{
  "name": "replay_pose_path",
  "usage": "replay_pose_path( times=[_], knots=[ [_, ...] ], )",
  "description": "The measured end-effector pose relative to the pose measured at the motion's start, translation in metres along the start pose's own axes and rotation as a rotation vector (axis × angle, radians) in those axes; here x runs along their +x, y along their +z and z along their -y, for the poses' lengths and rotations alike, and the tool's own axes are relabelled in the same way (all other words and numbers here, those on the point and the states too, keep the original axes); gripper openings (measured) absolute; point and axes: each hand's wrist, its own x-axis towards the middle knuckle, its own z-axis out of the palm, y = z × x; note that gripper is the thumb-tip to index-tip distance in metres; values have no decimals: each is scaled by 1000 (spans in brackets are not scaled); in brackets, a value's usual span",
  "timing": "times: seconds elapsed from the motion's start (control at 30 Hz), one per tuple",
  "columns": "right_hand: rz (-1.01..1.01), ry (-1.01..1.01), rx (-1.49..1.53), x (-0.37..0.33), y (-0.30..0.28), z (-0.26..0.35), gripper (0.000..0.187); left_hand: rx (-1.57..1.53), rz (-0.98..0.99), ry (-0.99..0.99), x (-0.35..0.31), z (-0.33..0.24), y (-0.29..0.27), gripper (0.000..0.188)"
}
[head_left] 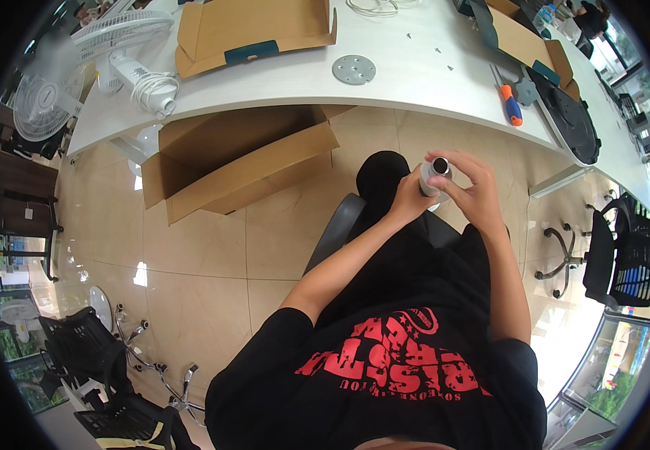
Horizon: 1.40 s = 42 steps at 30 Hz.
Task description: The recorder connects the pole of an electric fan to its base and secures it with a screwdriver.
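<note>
**Grey cylinder gripped in both hands over the lap**

A small grey cylindrical part with a black end [434, 174] is held up in front of the body, above the knees and just short of the white table [415, 67]. It is clasped from the left by the left hand [407, 199], fingers wrapped round the lower body, while the right hand [469, 187] is curled over the top, fingertips pinched near the black end. Both hands are closed together on the piece; no gap between them can be seen.

The step in hand is judged to be a fitting or twisting of the black end on the cylinder, though whether it is being tightened or loosened cannot be told. A steady hold from the left and a turn from the right would seem to be called for next.

On the table, an orange-and-blue screwdriver [511, 105] lies near, a round grey metal disc [353, 70] sits well apart, and an opened cardboard box [254, 30] is spread beyond. A second open carton [235, 161] stands on the floor.
</note>
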Motion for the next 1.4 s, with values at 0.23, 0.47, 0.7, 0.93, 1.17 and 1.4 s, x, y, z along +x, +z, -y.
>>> replay_pose_path(
  times=[0.23,0.47,0.7,0.93,1.17,1.4],
  knots=[
    [-256,417,-114,-55,-9,-37,32,-35,50,77,20,5,31,60],
    [-313,637,-96,-90,-25,-50,31,-77,234,81,37,10,75,51],
    [-436,968,195,-115,-51,-44,49,-63,447,75,46,6,126,27],
    [-788,1031,960,-154,-53,-47,50,-100,663,67,43,-11,173,16],
    [-1015,663,1835,-191,-55,-62,49,-375,829,-369,33,-12,213,5],
    [-828,942,-444,-220,-75,-47,45,-409,931,58,19,-5,257,24]
  ],
)
